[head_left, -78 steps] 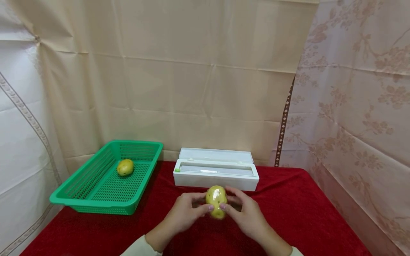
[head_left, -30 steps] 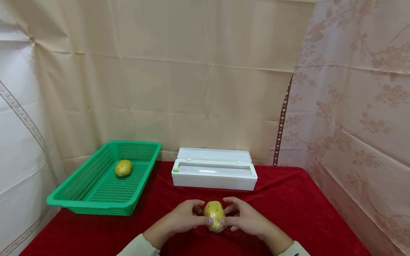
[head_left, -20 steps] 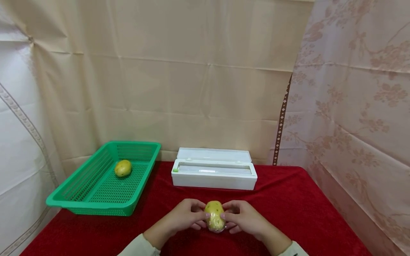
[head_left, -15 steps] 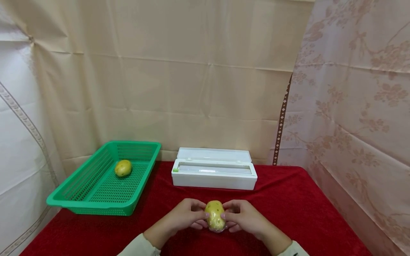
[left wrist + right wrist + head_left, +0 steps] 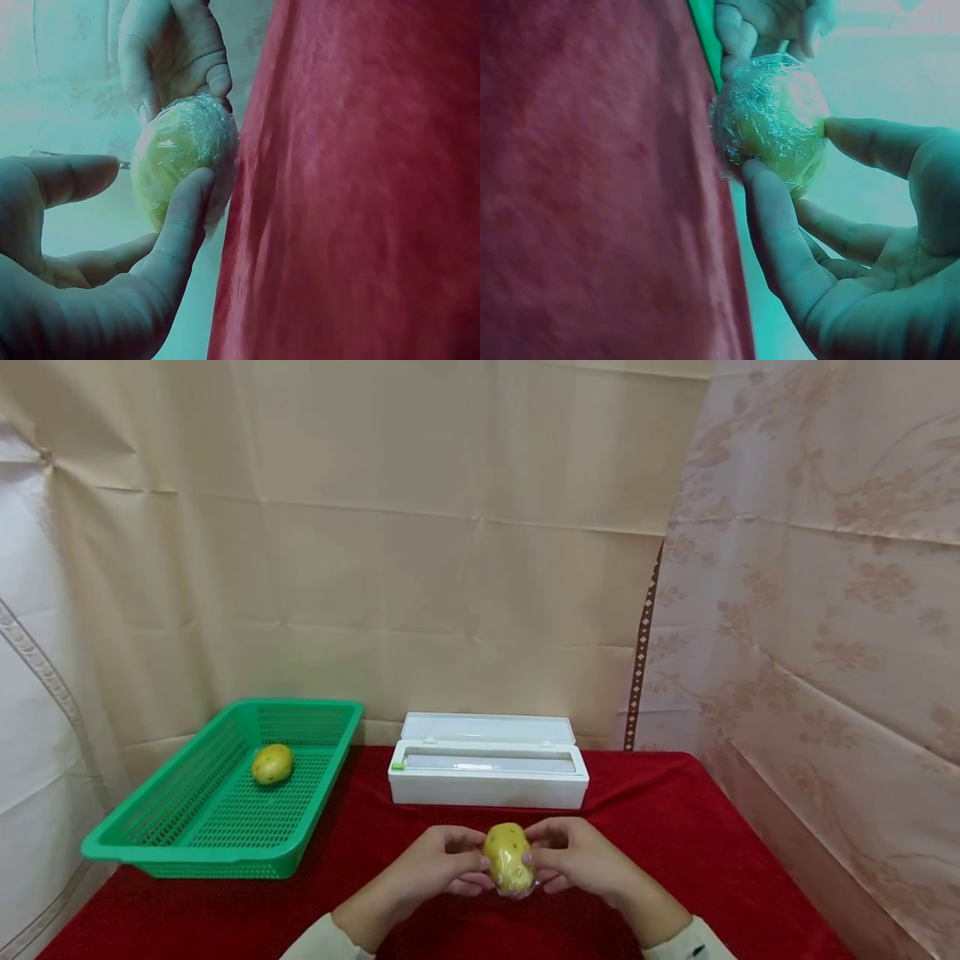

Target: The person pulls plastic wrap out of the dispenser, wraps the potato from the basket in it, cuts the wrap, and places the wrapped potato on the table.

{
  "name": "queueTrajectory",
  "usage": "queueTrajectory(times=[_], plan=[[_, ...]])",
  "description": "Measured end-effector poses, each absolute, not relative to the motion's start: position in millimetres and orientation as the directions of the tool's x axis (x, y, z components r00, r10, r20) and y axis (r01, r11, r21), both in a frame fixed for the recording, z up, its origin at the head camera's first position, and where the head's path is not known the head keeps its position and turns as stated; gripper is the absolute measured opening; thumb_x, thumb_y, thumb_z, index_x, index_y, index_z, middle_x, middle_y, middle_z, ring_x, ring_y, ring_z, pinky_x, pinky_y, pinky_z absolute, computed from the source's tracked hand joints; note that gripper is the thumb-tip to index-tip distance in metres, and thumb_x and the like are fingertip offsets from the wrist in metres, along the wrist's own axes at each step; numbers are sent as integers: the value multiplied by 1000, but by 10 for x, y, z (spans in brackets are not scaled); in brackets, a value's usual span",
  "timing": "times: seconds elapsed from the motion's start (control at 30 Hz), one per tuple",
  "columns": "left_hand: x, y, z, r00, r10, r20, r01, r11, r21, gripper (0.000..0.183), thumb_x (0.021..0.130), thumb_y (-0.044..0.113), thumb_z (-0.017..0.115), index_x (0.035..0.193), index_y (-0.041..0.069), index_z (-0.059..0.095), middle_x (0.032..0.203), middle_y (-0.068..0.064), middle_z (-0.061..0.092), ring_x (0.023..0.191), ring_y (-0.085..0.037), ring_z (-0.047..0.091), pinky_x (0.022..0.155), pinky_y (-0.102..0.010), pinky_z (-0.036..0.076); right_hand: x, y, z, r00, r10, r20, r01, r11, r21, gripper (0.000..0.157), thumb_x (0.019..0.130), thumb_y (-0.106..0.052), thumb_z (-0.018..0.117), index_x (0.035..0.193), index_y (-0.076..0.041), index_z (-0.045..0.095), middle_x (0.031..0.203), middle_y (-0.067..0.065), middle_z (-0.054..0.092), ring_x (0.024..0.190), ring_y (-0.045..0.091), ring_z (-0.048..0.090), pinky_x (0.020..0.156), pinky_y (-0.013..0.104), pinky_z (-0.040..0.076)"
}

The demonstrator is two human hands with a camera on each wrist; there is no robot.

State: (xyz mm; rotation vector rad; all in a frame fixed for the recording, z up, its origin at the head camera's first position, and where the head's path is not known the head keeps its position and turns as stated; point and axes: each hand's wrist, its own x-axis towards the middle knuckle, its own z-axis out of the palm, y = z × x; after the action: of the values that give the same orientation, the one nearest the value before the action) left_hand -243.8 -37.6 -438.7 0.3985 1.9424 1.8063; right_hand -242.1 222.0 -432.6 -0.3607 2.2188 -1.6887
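A yellow potato wrapped in clear cling film is between my two hands, close over the red cloth. My left hand grips its left side, thumb toward me and fingers bent behind. From the right, my right hand holds it the same way. Crumpled film bunches around the potato in the right wrist view. The left wrist view shows the left thumb pressed on the film over the potato. Behind the hands stands a white cling film dispenser, its lid raised and a roll visible inside.
At the left sits a green plastic basket with a second potato in it. Red velvet cloth covers the table. A beige curtain hangs behind, and a floral curtain closes off the right side.
The wrapped potato came down toward the cloth and was turned between the fingers. Both hands stayed around it, regripping briefly. The whole scene has shifted slightly left in the head view.
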Motion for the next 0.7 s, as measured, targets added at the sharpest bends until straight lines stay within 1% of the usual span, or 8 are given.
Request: queueTrajectory(times=[0.17,0.37,0.57,0.7], plan=[[-2509,-179,-4322,-853,508,-118,-106,52,993,47,95,14,69,135,-7,58,114,-15,74,95,-27,77,82,-39,63,-2476,2407,-4217,-925,-366,-103,-16,307,-952,53,95,-20,73,136,10,56,112,16,70,86,26,75,72,44,64],[-2611,112,-4285,-850,522,-76,-102,-21,995,45,94,11,68,135,-6,58,110,-15,75,95,-28,77,82,-39,63,-2524,2681,-4086,-936,-341,-88,-35,337,-941,55,96,-20,71,138,12,54,114,17,71,88,27,75,74,45,63],[-2675,341,-4231,-844,532,-74,-113,-42,993,46,95,13,66,138,-1,58,110,-13,74,102,-33,76,85,-39,62,-2541,2903,-3973,-951,-290,-107,-13,385,-923,59,96,-24,73,140,10,54,117,18,70,91,27,74,78,45,63],[-2718,498,-4219,-854,517,-57,-102,-59,993,45,94,12,66,136,-2,58,109,-13,74,103,-35,75,84,-39,62,-2563,3030,-3940,-956,-276,-101,-18,399,-917,60,96,-24,73,140,11,53,116,17,71,92,27,74,79,46,63]])
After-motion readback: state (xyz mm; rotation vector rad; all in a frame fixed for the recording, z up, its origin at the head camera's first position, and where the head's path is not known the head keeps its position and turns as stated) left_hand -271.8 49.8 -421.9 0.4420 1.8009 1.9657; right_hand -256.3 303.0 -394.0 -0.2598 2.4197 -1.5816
